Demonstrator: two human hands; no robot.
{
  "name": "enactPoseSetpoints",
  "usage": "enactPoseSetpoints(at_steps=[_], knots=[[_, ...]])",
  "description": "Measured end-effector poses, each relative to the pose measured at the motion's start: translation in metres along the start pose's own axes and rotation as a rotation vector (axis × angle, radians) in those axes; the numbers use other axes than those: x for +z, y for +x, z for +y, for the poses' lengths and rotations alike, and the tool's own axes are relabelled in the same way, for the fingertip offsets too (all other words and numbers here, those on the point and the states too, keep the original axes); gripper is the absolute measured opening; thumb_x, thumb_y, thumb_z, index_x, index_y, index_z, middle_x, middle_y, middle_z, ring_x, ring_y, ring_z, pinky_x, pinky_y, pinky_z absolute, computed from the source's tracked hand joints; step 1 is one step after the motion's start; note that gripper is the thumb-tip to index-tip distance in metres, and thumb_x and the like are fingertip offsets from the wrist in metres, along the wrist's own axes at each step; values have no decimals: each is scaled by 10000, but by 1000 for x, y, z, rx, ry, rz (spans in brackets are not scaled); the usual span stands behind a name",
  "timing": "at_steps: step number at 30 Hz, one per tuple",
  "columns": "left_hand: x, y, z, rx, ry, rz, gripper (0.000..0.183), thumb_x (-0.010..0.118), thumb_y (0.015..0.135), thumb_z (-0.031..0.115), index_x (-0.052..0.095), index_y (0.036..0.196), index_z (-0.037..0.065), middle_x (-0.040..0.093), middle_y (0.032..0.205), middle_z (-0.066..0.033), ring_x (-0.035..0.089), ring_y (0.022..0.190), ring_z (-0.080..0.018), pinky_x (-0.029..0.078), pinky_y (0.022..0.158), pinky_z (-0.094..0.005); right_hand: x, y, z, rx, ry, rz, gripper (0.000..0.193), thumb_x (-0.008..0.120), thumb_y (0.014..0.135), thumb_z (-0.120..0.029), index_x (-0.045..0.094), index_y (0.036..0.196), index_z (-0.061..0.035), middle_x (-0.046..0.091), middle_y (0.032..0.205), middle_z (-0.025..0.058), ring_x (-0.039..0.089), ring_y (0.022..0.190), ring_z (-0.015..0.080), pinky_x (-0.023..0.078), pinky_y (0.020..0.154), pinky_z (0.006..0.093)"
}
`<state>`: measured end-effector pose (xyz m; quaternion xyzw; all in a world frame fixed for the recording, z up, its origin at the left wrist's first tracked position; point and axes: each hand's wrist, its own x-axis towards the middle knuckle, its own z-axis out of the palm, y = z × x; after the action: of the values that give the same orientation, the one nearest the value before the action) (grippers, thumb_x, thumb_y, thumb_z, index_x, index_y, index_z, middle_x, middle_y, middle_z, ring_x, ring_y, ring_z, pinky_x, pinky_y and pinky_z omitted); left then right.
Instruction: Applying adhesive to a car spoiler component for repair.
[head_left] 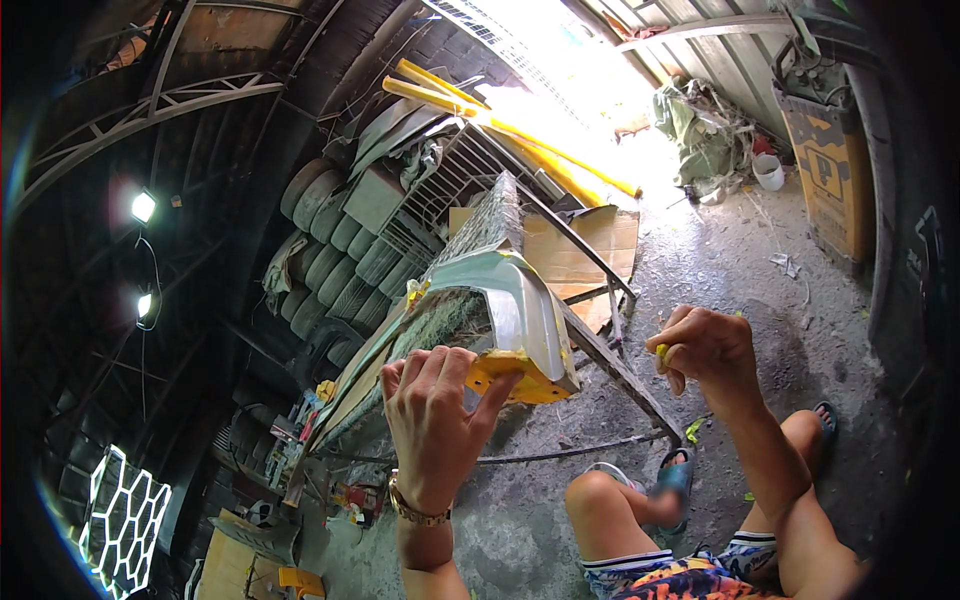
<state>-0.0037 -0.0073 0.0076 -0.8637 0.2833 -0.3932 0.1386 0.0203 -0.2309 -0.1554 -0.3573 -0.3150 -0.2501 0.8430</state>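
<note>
A long, pale grey-green moulded panel [535,315] with a yellow end piece [530,380] lies over a metal frame stand. The yellow end faces me and has small dark holes. My left hand [435,405] is closed on this near end, its thumb against the yellow face and its fingers bent over the edge beside it. To the right, apart from the panel, my right hand [705,350] is raised in a pinch. A small yellow scrap [662,352] shows between its fingertips; its material is too small to make out.
The frame's bar [625,375] slopes down to the right of the panel. Stacked tyres [345,235], yellow poles [520,135] and flat cardboard [595,240] lie beyond. An orange-and-black cabinet [825,175] and white bucket [768,171] stand far right. A yellow scrap [694,431] lies on the floor.
</note>
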Motion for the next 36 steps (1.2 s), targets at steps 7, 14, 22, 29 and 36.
enactPoseSetpoints(at_steps=[7, 14, 22, 29, 36], knots=[[-1, 4, -22, -2, -188, -31, 303, 772, 802, 299, 682, 964, 60, 688, 913, -70, 612, 844, -225, 409, 797, -365, -2, -1, -1, 8, -14, 1, 126, 656, 880, 4, 683, 993, 53, 618, 780, 101, 567, 578, 84, 454, 479, 198], [52, -83, 3, -34, -31, 491, 456, 715, 843, 230, 610, 1244, 39, 626, 1056, -106, 577, 938, -266, 408, 838, -395, -3, 1, 1, 34, -54, 22, 115, 636, 871, 28, 689, 972, 52, 612, 763, 80, 546, 567, 67, 423, 482, 199], [92, -88, 45, -69, -310, 336, 605, 743, 786, 217, 553, 1313, -13, 602, 1017, -131, 567, 917, -271, 415, 804, -389, -5, -1, 3, 65, -91, 30, 116, 650, 863, 17, 699, 965, 43, 601, 753, 69, 541, 566, 68, 426, 485, 200], [88, -77, 55, -60, -307, 265, 661, 741, 749, 122, 514, 1341, -64, 595, 1061, -177, 540, 925, -294, 442, 807, -407, -6, 0, -2, 63, -97, 34, 114, 654, 868, 9, 698, 968, 40, 588, 755, 62, 537, 568, 66, 424, 483, 196], [99, -89, 56, -134, -477, 365, 670, 752, 773, 135, 488, 1365, -36, 584, 1047, -125, 546, 907, -263, 442, 763, -355, -6, 0, 0, 43, -103, -2, 115, 659, 872, 3, 689, 977, 40, 591, 763, 68, 541, 570, 66, 433, 489, 198]])
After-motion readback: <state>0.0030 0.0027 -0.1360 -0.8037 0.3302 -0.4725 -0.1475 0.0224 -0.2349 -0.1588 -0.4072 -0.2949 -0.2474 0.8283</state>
